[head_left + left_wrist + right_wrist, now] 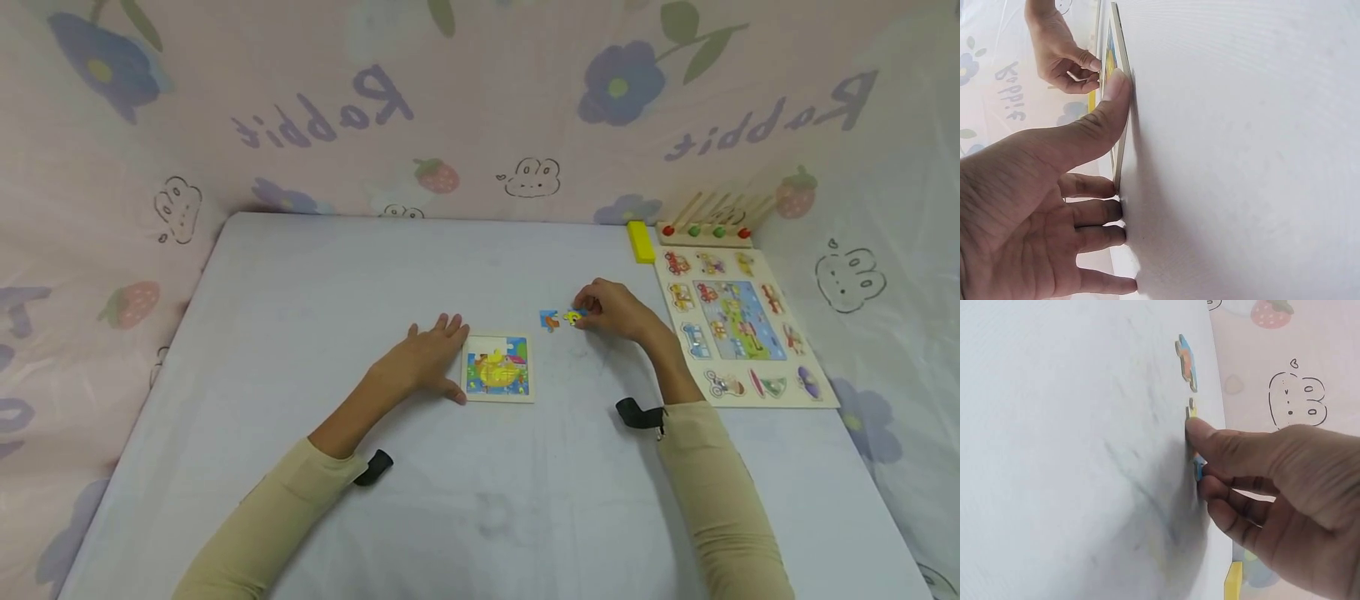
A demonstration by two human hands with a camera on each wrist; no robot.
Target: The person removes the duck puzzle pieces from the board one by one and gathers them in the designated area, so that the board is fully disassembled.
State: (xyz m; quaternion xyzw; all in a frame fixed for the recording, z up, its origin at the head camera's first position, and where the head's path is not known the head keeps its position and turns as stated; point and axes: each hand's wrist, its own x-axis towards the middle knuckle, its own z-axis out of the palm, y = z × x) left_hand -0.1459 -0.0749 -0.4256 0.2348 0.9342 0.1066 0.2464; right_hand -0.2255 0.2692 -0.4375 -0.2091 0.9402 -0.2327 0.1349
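My left hand [420,360] lies at the left side of a small square wooden jigsaw tray [498,398]. Its fingers are spread and fairly straight, and in the left wrist view the thumb [1116,87] touches the tray's edge. A yellow duck picture fills most of the tray, with a bare gap along its top. To the right of the tray, my right hand [613,310] pinches a yellow and blue jigsaw piece [1193,412] at the table surface; the fingers partly hide it. Just left of that lies a blue and orange jigsaw piece [549,319].
A larger wooden picture puzzle board [682,375] lies at the right of the white table [450,500]. Behind it stands a wooden rack [703,240] with pegs and red and green beads. A yellow block [641,242] is beside the rack. Patterned cloth walls [480,100] surround the table.
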